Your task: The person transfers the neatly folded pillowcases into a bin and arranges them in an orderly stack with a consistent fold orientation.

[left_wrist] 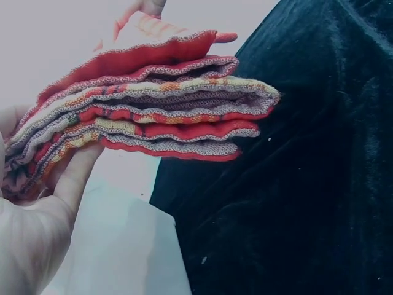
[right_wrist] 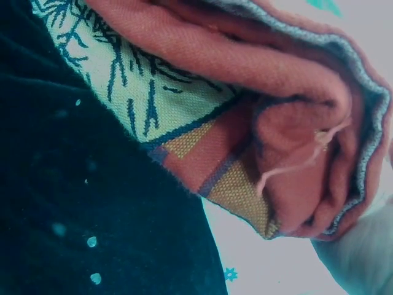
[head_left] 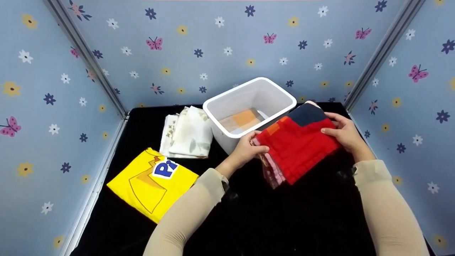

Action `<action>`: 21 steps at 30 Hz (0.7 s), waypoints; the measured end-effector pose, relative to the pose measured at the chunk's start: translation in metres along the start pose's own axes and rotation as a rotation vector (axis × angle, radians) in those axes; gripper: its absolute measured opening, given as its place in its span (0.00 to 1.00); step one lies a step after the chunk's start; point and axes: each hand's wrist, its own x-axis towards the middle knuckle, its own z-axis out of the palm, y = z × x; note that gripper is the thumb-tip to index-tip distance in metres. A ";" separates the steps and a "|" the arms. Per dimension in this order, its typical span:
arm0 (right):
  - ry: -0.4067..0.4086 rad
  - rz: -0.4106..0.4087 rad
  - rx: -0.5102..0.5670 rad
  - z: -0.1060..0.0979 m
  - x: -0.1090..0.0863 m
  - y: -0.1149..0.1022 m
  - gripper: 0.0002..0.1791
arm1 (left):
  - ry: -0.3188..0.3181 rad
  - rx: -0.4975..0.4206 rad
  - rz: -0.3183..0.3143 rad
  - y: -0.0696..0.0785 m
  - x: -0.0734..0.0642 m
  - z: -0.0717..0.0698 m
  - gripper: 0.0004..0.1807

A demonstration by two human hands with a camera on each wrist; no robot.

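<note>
Both hands hold a folded, thick knit cloth (head_left: 302, 149), red with navy and orange patches on top, at the near right side of a white bin (head_left: 227, 133). At its left edge my left hand (head_left: 245, 151) grips it, thumb on top. My right hand (head_left: 344, 133) pinches the opposite edge near the navy patch. In the left wrist view several stacked layers of the cloth (left_wrist: 178, 117) show, with the left fingers underneath. From the right wrist, the folded cloth (right_wrist: 227, 61) shows a pale patch with dark lines; the right hand's grip is mostly hidden there.
An orange and beige folded piece (head_left: 245, 119) lies inside the bin. Left of it sit white folded cloths (head_left: 192, 133) with leaf prints. A yellow folded cloth (head_left: 149, 185) with blue lettering lies nearer, beside the left forearm. Patterned walls (head_left: 227, 46) enclose the black-covered table (head_left: 284, 220).
</note>
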 end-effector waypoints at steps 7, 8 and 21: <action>0.008 0.003 -0.038 0.006 0.004 -0.015 0.32 | 0.012 0.028 0.015 0.012 0.001 -0.005 0.25; 0.016 0.011 -0.048 0.007 0.004 -0.018 0.32 | 0.012 0.029 0.016 0.014 0.001 -0.005 0.25; 0.045 0.056 -0.090 0.024 0.007 -0.051 0.32 | 0.022 -0.041 0.032 0.033 0.003 -0.015 0.27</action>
